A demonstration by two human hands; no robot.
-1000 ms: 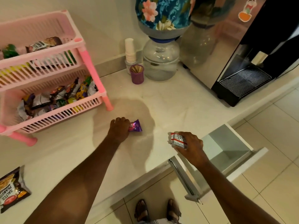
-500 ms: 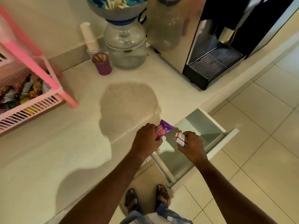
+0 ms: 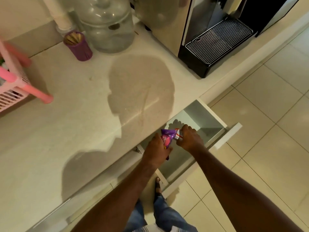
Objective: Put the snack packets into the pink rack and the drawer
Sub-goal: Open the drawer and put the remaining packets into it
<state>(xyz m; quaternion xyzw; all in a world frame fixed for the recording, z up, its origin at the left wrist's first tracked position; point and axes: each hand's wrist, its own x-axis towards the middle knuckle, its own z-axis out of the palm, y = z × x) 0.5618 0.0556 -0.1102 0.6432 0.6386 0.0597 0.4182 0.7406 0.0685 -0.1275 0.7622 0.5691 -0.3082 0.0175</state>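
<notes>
Snack packets, purple one (image 3: pixel 167 139) in our left hand (image 3: pixel 156 152), white one (image 3: pixel 178 135) in our right hand (image 3: pixel 190 138), both gripped above the open drawer (image 3: pixel 231 136), not yet dropped

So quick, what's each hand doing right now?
Left hand: closed around a purple snack packet, over the open drawer.
Right hand: closed around a small red-and-white packet.

Pink rack (image 3: pixel 11 91) at the counter's left edge — cut off, motion-blurred, contents unreadable. Right hand (image 3: pixel 189 139) hides most of the red-and-white packet (image 3: pixel 178 134) — print illegible.
</notes>
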